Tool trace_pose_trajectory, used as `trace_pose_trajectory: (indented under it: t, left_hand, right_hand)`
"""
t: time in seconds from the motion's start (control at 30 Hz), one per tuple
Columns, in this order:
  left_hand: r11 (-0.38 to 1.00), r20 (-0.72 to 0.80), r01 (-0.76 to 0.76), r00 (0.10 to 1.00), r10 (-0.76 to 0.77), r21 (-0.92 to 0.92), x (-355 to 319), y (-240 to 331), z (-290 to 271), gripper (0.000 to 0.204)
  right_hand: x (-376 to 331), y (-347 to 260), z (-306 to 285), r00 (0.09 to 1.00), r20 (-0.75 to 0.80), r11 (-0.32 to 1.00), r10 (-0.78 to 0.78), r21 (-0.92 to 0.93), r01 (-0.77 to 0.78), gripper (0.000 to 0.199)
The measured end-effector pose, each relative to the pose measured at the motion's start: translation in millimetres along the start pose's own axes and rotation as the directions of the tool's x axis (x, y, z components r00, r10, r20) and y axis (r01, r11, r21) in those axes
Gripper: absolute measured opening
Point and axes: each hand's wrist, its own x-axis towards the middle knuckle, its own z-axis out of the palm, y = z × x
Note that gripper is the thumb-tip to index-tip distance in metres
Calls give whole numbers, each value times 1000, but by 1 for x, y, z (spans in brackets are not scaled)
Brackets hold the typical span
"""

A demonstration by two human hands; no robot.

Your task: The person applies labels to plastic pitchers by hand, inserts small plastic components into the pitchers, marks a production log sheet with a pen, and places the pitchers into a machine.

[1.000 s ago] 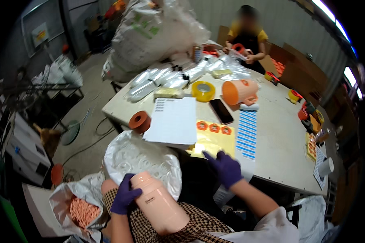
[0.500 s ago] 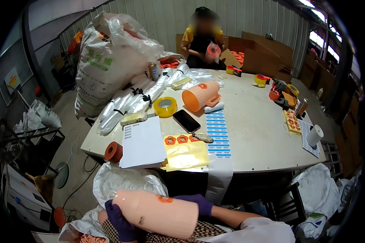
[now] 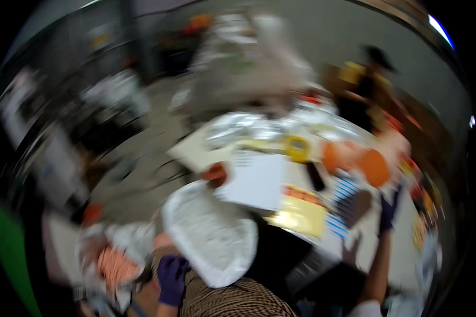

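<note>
Reaching toward two o'clock, the right hand in a purple glove [image 3: 388, 211] was raised just below a peach-orange cylinder with a round orange end [image 3: 374, 167] above the pale tabletop [image 3: 322, 240]; motion blur hid whether its fingers touched it or how wide they were spread, so I cannot tell. The left hand, also in a purple glove [image 3: 171, 274], lay low at seven o'clock beside a white crinkled plastic bag [image 3: 209, 238], fingers seemingly curled, hold unclear. Judging from this, the reach would go best slowed, with the fingers closing round the cylinder's middle rather than its end. Counted: two gloved hands, one cylinder, one white paper sheet [image 3: 256, 179], one yellow tape roll [image 3: 297, 148], one yellow sheet [image 3: 296, 214], one person in yellow [image 3: 366, 90] at one o'clock.
</note>
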Motion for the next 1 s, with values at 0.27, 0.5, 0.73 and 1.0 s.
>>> trace_pose_trajectory:
  t: [0.27,0.5,0.73,1.0]
  left_hand:
    - [879,-519,349,711,-474,-325,-110,-80,-173,19]
    - [596,-821,566,-394,-412,-570,-351,-149,-289,65]
    - [30,-961,997,-55,-271,-66,-339,-195,-320,123]
    - [-100,-903,924,-381,-197,-368,-335,-214,-330,128]
  right_hand:
    - [-156,-217,135,817,212,840,-537,42,541,41]
    - [-243,-246,177,403,487,592,-775,338,732,29]
    - [-234,-278,183,310,576,646,-756,583,492,29]
    - [-215,-261,156,164,677,676,-718,620,398,33]
